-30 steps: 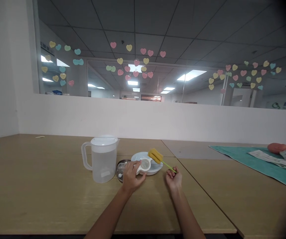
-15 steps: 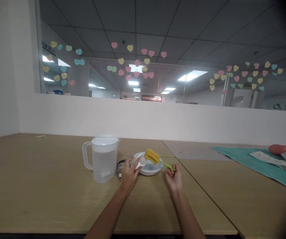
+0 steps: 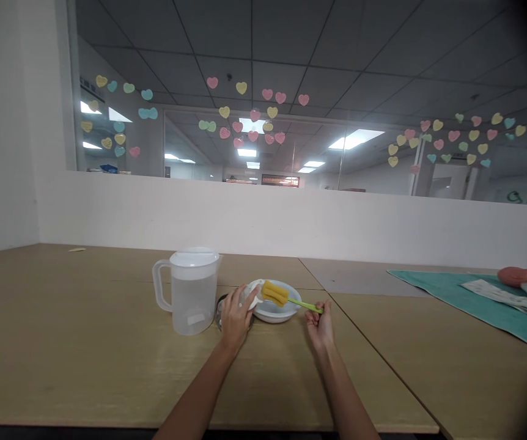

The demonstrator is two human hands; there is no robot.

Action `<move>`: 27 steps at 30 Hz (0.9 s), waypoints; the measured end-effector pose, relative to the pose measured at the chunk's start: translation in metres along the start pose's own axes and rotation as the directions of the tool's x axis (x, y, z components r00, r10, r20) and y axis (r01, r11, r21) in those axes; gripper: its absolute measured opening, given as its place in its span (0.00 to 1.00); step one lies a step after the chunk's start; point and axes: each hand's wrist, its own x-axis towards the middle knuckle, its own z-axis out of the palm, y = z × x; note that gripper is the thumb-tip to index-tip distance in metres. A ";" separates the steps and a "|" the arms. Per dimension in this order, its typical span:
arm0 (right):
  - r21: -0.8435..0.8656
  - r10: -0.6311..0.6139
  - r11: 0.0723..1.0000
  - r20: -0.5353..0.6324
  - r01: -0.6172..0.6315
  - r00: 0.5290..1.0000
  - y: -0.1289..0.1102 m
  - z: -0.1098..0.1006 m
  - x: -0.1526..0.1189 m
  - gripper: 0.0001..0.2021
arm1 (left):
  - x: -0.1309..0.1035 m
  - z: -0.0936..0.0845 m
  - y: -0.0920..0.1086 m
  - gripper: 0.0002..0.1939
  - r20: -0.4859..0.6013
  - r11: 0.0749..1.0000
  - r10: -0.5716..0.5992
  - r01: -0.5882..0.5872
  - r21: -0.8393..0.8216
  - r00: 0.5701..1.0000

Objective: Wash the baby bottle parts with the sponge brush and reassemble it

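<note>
My left hand [image 3: 235, 321] is closed around a small clear, white-rimmed bottle [image 3: 255, 294], tilted with its mouth towards the right; my fingers hide much of it. A sponge bottle brush [image 3: 275, 294] with a yellow head and a green handle is gripped by its handle end in my right hand [image 3: 320, 324]. The brush head is at the bottle's mouth; whether its tip is inside I cannot tell. Both are above a white basin [image 3: 276, 316] on the table. Behind my left hand, a round metal tray [image 3: 219, 311] is mostly covered.
A lidded, translucent pitcher [image 3: 193, 299] of water stands left of my left hand. On the right, a teal cloth [image 3: 438, 290] carries a patterned white cloth [image 3: 497, 294] and an orange-red item [image 3: 518, 276]. A low wall [image 3: 263, 220] with a window above backs the wooden table [image 3: 107, 366].
The brush head has moved left and slightly down against the bottle's mouth. The bottle has shifted a little left and turned, showing less of its opening. My right hand has barely moved.
</note>
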 end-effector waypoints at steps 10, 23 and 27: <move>-0.064 -0.059 0.997 -0.117 0.052 0.991 -0.001 0.003 -0.002 0.19 | -0.001 0.001 -0.014 0.30 0.035 0.972 0.212 -0.214 0.096 0.977; -0.207 0.092 0.977 0.224 -0.045 0.970 0.003 0.015 -0.016 0.20 | -0.001 -0.005 0.000 0.27 0.032 0.960 0.276 -0.277 0.036 0.961; -0.145 0.119 0.984 0.129 -0.100 0.984 0.005 0.013 -0.013 0.19 | 0.000 -0.005 0.006 0.27 0.021 0.958 0.285 -0.286 0.032 0.958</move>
